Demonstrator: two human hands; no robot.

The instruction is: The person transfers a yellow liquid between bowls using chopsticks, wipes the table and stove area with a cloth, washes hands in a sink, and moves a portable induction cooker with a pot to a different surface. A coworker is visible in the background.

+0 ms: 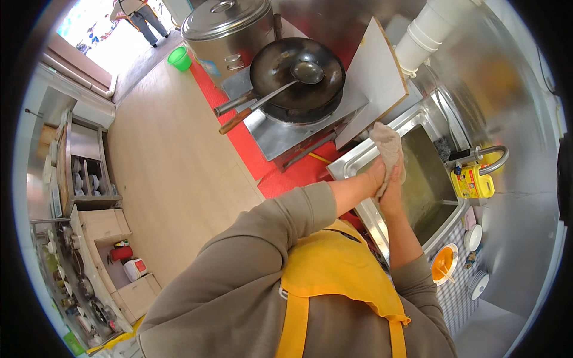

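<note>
A wet-looking beige cloth [387,145] is bunched between my two hands, above the near left rim of a stainless steel sink [353,166]. My left hand [377,173] grips it from the left. Against the cloth's right side, my right hand [392,193] closes with its fingers pointing up. Both hands nearly touch, and some fingers are hidden by the cloth. Cloudy greenish water [423,179] stands in the basin below. A curved metal faucet [494,156] reaches over the sink's far right side, with a dark scrubber [442,148] near its base.
A black wok [273,67] holding a ladle [309,73] sits on the stove, left of a white upright board [369,76]. A yellow detergent bottle [474,181] stands by the faucet. An orange bowl [444,264] lies right of the sink. A person [145,20] stands outside the doorway.
</note>
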